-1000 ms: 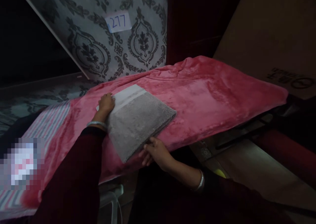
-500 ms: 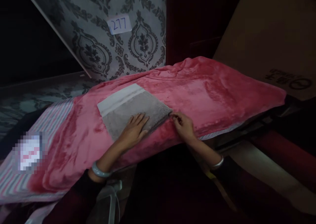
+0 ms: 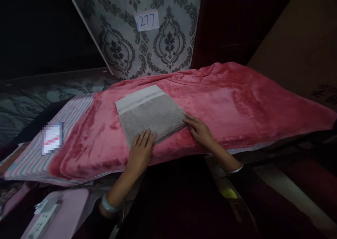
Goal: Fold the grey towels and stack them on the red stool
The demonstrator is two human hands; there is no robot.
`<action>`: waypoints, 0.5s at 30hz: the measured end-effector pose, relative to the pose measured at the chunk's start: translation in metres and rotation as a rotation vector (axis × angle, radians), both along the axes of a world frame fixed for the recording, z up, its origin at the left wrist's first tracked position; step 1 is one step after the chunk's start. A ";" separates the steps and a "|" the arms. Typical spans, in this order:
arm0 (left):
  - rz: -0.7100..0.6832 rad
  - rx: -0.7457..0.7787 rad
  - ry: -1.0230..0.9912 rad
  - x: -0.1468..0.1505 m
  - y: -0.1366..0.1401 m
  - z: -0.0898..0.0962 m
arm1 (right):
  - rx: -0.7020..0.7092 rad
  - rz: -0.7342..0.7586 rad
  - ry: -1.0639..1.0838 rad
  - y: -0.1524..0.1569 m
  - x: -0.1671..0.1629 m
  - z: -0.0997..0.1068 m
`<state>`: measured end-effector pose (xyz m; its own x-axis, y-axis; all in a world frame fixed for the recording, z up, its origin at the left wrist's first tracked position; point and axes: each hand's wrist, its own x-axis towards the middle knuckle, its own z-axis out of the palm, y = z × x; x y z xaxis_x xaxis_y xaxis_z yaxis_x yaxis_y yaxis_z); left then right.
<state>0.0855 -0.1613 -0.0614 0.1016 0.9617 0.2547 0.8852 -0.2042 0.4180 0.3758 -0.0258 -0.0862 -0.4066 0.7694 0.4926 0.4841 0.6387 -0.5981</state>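
Note:
A folded grey towel (image 3: 155, 114) with a white band along its far left side lies flat on a pink plush blanket (image 3: 218, 102). My left hand (image 3: 142, 147) rests on the towel's near edge, fingers stretched out and lying flat. At the towel's right corner is my right hand (image 3: 198, 130). Its fingers are extended, with the tips touching the corner and the edge beside it. Neither hand grips anything that I can see.
A striped cloth (image 3: 76, 109) shows at the blanket's left end, with a blurred-out item (image 3: 52, 139) on it. A power strip (image 3: 43, 221) lies at the lower left on a pink surface. Behind stands a patterned wall with a paper marked 277 (image 3: 147, 20).
My right hand's pinch at the towel's corner has loosened, and its fingers are now straight. My left hand has slid back to the towel's near edge. The view has shifted left.

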 end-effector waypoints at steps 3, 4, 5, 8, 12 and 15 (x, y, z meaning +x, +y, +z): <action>0.073 -0.004 -0.059 -0.004 -0.012 0.005 | -0.154 -0.087 0.115 0.011 -0.001 0.007; 0.098 -0.001 -0.079 -0.004 -0.015 0.006 | -0.214 -0.115 0.134 0.017 -0.002 0.010; 0.129 0.006 -0.102 -0.006 -0.018 0.008 | -0.271 -0.141 0.142 0.023 -0.003 0.013; 0.265 0.043 -0.260 -0.013 -0.025 0.008 | -0.392 -0.198 0.155 0.041 -0.009 0.021; 0.467 0.087 -0.842 -0.035 -0.026 0.006 | -0.562 -0.135 0.265 0.063 -0.020 0.028; 0.499 0.014 -1.317 -0.055 -0.019 0.011 | -0.774 -0.015 0.353 0.077 -0.029 0.032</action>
